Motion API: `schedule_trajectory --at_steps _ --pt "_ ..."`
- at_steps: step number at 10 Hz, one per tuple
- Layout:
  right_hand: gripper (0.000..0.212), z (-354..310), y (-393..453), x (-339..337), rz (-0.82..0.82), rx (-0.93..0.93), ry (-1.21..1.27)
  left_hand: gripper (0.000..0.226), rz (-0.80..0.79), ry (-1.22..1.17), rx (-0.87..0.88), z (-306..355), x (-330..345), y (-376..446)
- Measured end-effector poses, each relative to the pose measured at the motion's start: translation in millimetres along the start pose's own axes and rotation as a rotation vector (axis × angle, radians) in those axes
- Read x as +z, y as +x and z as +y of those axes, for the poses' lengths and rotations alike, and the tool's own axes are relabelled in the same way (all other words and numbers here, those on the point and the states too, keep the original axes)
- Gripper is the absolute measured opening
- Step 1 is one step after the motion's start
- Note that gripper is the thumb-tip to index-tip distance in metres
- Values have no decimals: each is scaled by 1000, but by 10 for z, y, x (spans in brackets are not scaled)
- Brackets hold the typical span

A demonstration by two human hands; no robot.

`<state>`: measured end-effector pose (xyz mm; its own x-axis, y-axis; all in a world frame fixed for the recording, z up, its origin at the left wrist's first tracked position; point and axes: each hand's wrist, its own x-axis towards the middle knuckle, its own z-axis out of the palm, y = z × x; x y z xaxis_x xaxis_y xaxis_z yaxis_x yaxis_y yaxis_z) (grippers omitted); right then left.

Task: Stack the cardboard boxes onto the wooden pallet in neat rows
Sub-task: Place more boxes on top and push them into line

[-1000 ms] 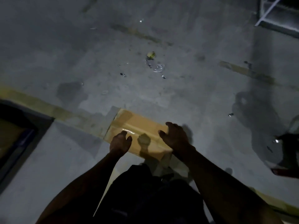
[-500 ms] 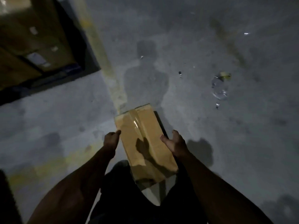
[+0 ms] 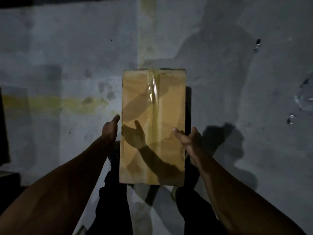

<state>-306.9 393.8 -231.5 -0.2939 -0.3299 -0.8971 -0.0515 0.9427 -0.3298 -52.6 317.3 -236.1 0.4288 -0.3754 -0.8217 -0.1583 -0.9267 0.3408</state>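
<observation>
Two hands on one cardboard box, carried lengthwise out in front over the concrete floor, taped seam running away from the person. Left hand pressed flat against the box's left long side, thumb up along the edge; right hand on the right long side, thumb lying on the top face near the edge. Fingers on both hands mostly hidden behind or under the box, so how far they curl can't be told, but both are clamped on the box, nothing else held. Side grip near the near half looks chosen to keep the box level and squared for setting down in a row. Box sits between the two hands, off the floor, above the person's legs. Pallet not in view here; faded yellow floor line to the left. Judged mid-carry, placement not yet done
</observation>
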Motion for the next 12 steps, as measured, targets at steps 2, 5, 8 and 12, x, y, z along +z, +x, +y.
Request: schedule_trajectory --at_steps 2,5,8,12 --pt "113 362 839 416 67 -3 41 54 -99 -44 27 -400 293 863" --pt "83 657 1287 680 141 -101 173 54 -15 -13 7 -659 456 1299" --pt "85 246 936 687 137 -72 122 58 20 -74 58 -303 196 1011" --pt "79 -1677 -1327 629 228 -307 -168 91 125 88 306 1075 -1669 -401"
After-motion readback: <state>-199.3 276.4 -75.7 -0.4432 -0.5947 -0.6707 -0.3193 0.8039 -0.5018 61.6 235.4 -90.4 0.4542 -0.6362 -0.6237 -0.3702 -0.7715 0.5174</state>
